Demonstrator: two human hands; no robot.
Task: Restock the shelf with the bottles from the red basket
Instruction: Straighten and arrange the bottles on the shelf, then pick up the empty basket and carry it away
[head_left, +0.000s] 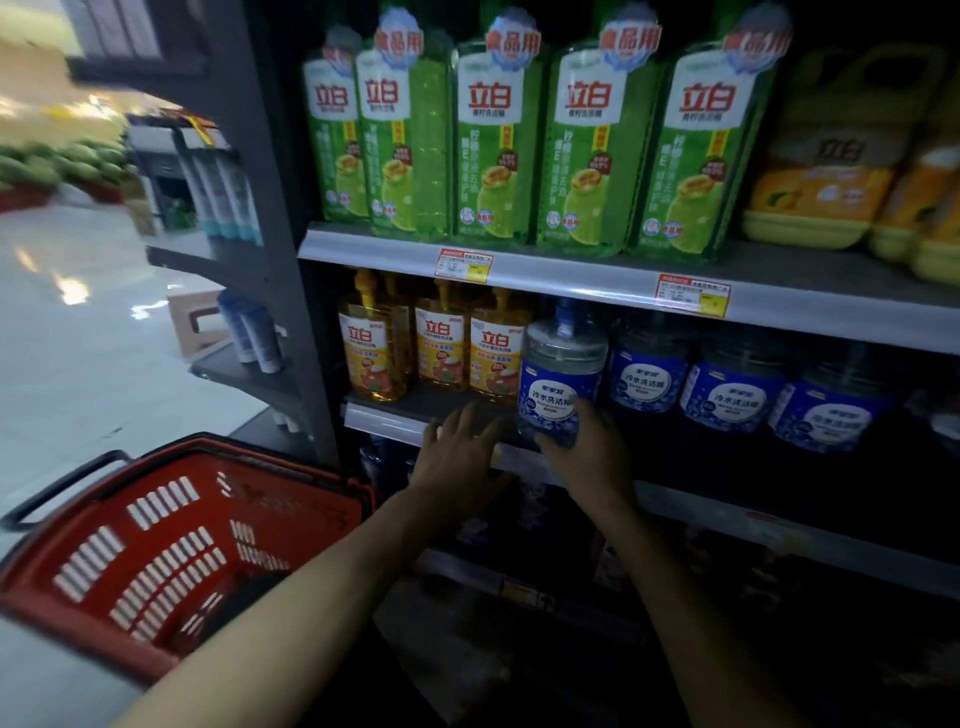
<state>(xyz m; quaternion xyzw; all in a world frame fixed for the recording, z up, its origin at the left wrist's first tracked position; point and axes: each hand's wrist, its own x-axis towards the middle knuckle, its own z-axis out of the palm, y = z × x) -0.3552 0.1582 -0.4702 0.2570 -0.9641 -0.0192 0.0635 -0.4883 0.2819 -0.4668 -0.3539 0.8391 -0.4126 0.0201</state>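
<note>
Dim shelf (385, 419), right hand (589, 449) covering bottle (562, 371) base

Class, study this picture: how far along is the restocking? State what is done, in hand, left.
Done: three blue-labelled bottles stand on the middle shelf. In hand: the right hand grips a fourth bottle at its front edge; the left hand is open beside it. Left: probably pushing it back; no bottles show in the red basket.
</note>
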